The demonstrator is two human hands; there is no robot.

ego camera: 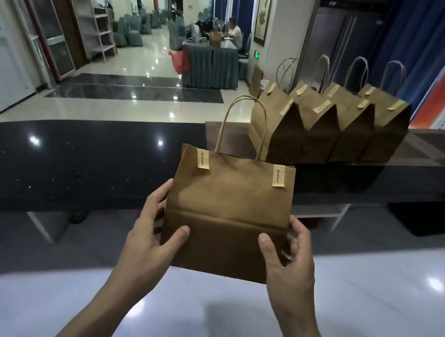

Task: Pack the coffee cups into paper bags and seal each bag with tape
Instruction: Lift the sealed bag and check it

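Now, in the head view, you are holding a brown paper bag upright in front of the dark counter, left hand and right hand gripping its lower sides, thumbs pressing the front. 2 tape strips are sealing its top; 4 taped bags are standing on the counter behind.

left hand, right hand, both gripping paper bag

The left hand is gripping the brown paper bag at its 8 o'clock corner, and the right hand is gripping it at 4 o'clock, both thumbs pressing on the front. Two tape strips are folding over the bag's closed top, and its twine handle is standing up at 12 o'clock. Up at 2 o'clock, four taped bags are sitting side by side on the dark counter.
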